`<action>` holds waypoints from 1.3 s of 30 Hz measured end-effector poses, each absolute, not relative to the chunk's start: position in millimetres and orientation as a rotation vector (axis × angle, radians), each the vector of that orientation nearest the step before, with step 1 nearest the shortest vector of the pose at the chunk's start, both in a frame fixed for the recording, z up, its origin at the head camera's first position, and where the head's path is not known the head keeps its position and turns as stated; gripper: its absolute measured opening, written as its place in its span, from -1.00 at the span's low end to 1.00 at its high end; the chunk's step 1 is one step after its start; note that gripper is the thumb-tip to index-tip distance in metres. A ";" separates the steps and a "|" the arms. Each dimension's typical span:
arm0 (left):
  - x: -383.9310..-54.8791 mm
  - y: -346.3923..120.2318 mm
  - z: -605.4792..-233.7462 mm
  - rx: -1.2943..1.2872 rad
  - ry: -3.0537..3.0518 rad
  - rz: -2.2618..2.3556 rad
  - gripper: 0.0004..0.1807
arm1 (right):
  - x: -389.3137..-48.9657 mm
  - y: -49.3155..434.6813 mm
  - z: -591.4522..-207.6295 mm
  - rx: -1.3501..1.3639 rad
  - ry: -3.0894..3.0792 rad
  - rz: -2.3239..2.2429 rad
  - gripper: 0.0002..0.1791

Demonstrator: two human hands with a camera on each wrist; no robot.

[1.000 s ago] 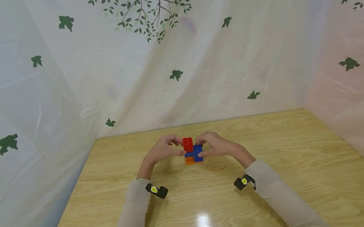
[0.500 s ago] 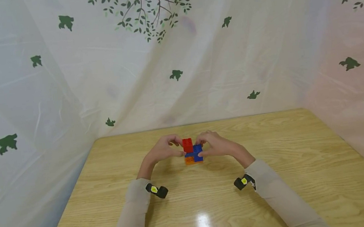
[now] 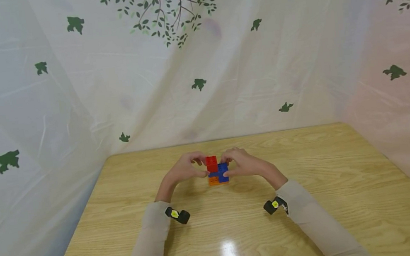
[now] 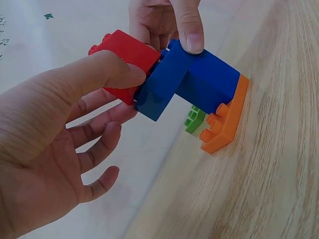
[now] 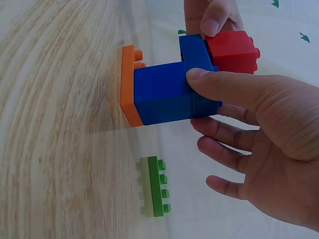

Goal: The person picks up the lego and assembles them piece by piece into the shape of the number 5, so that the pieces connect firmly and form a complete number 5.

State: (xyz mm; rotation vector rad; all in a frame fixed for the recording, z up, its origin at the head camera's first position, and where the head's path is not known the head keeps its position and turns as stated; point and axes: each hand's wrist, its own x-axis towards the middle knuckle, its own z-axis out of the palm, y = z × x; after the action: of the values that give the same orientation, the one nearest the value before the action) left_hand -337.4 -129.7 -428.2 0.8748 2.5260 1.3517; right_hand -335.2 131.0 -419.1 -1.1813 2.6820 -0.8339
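Note:
A toy brick build stands on the table in front of me. Its base is a flat orange brick, studs showing at the left end. On the base's right part sits a tall blue brick, with a thinner blue brick across its top, overhanging leftward. A red brick tops that overhang. My left hand pinches the red brick from the left, thumb close to its seam with the blue one. From the right, my right hand grips the blue bricks, thumb where they meet, other fingers partly hidden behind.
Beyond the build, a flat green brick lies on the wooden table; in the head view it is hidden. A pale curtain with leaf prints hangs behind the table's far edge and along both sides.
The red brick has settled very slightly lower since one second ago, showing more of its studded top. Both hands keep nearly the same place and hold.

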 end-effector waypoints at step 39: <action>-337.0 -129.3 -428.0 0.837 2.518 1.324 -0.74 | -336.2 130.9 -420.3 -1.188 2.674 -0.835 -0.71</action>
State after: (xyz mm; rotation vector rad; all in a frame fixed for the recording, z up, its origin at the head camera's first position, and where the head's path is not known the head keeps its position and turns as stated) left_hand -337.0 -129.3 -428.0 0.8369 2.5177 1.3239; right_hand -336.2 130.9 -420.3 -1.1875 2.6736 -0.8350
